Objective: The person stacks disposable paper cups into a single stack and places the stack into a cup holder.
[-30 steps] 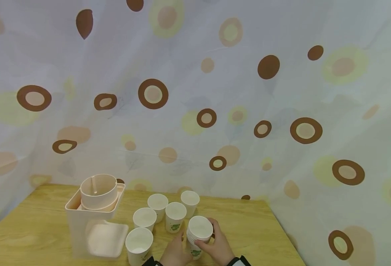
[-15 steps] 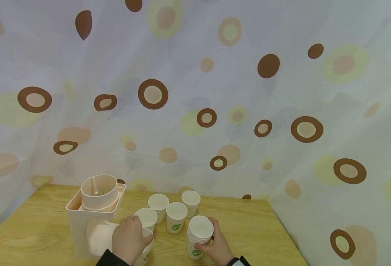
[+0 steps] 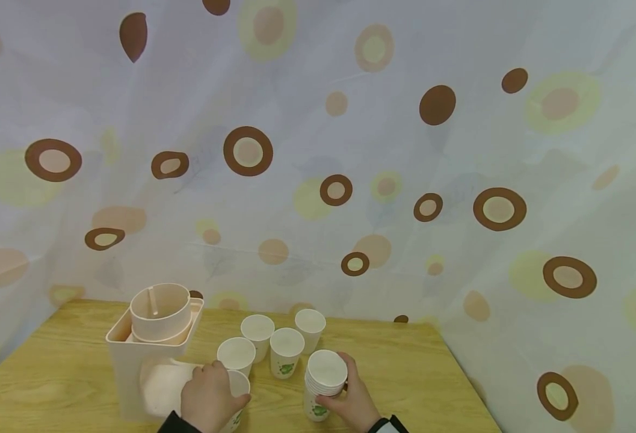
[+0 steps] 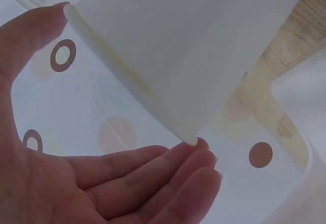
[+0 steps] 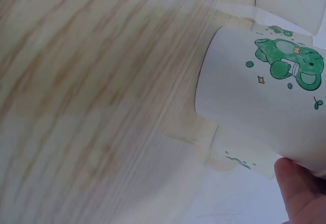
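On the head view's clock, twelve o'clock being straight away from the person and the stack of paper cups (image 3: 322, 385) its centre, that stack is held at the near right of the group by the right hand (image 3: 354, 398), reached in from about four o'clock, with the thumb pressed to its near side and the fingers wrapped behind. A green cartoon animal is shown on its wall in the right wrist view. At nine o'clock, the nearest single cup (image 3: 240, 383) is gripped by the left hand (image 3: 208, 394); its rim is pinched between thumb and fingertips, as is shown in the left wrist view. Just beyond it a second cup (image 3: 236, 353) is seen between nine and ten, another (image 3: 257, 326) at ten, one (image 3: 287, 341) near half past ten and one (image 3: 310, 322) between eleven and twelve, all stood upright on the wooden table (image 3: 404, 367). Well off toward nine to ten, a pale bin (image 3: 125, 385) is topped by a round container (image 3: 160, 319).
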The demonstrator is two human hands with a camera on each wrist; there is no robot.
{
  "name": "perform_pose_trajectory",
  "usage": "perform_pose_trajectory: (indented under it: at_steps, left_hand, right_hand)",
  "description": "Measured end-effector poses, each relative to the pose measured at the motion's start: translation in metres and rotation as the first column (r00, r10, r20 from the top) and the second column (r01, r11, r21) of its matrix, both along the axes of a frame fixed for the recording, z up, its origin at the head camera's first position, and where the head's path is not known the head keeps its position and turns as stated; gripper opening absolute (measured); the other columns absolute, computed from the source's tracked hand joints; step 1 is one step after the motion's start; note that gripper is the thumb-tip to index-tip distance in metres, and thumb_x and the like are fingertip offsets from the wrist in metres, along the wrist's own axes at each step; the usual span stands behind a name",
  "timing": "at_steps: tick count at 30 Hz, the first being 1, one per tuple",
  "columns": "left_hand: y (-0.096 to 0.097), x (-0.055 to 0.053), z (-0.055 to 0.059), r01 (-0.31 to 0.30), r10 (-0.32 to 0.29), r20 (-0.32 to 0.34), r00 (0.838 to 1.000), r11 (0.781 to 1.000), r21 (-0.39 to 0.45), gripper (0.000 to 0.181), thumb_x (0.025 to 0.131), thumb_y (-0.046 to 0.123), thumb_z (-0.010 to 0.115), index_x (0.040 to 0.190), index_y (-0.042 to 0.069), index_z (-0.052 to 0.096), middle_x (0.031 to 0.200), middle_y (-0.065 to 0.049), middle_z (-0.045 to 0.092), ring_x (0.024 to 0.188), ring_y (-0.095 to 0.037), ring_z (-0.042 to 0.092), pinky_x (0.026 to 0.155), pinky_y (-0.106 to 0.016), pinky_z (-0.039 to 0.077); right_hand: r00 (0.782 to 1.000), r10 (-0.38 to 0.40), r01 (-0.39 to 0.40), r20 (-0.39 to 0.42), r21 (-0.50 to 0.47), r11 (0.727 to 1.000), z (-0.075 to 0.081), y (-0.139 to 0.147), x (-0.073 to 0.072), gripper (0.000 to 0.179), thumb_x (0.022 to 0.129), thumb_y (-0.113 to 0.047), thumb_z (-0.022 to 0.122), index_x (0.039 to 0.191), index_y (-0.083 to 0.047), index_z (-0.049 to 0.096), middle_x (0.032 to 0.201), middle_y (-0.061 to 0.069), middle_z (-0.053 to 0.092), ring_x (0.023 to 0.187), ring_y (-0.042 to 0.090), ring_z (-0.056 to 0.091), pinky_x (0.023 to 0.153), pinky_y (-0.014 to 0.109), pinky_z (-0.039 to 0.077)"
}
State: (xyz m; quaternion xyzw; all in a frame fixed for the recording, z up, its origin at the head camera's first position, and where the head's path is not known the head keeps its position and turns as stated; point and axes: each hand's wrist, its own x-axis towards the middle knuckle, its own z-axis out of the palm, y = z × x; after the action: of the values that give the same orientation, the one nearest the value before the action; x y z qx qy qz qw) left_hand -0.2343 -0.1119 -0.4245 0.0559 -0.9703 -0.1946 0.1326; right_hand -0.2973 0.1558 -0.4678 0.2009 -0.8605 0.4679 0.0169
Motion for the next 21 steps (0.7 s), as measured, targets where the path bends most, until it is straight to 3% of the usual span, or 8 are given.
perform_pose_trajectory:
  at_steps: [9, 21]
  left_hand:
    - [0.0043, -0.0019, -0.003, 0.016, -0.017, 0.028, 0.999, 0.999, 0.038, 0.065, 0.059, 0.039, 0.084, 0.086, -0.012, 0.054, 0.072, -0.015, 0.057, 0.072, -0.03, 0.054, 0.057, -0.042, 0.049]
    - [0.0032, 0.0014, 0.0004, 0.059, -0.063, 0.059, 0.996, 0.996, 0.069, 0.056, 0.06, 0.035, 0.083, 0.083, -0.007, 0.054, 0.071, -0.013, 0.056, 0.07, -0.029, 0.054, 0.057, -0.042, 0.048]
  right_hand:
    - [0.999, 0.012, -0.011, 0.039, -0.027, 1.0, -0.0002, -0.0001, -0.0001, 0.087, 0.074, -0.017, 0.078, 0.137, 0.003, 0.021, 0.129, 0.024, 0.048, 0.114, 0.037, 0.05, 0.084, 0.044, 0.046]
    - [0.999, 0.037, -0.036, 0.034, -0.045, 0.998, -0.0032, -0.0023, 0.0013, 0.088, 0.074, -0.016, 0.078, 0.137, 0.004, 0.02, 0.128, 0.026, 0.049, 0.111, 0.037, 0.052, 0.086, 0.046, 0.047]
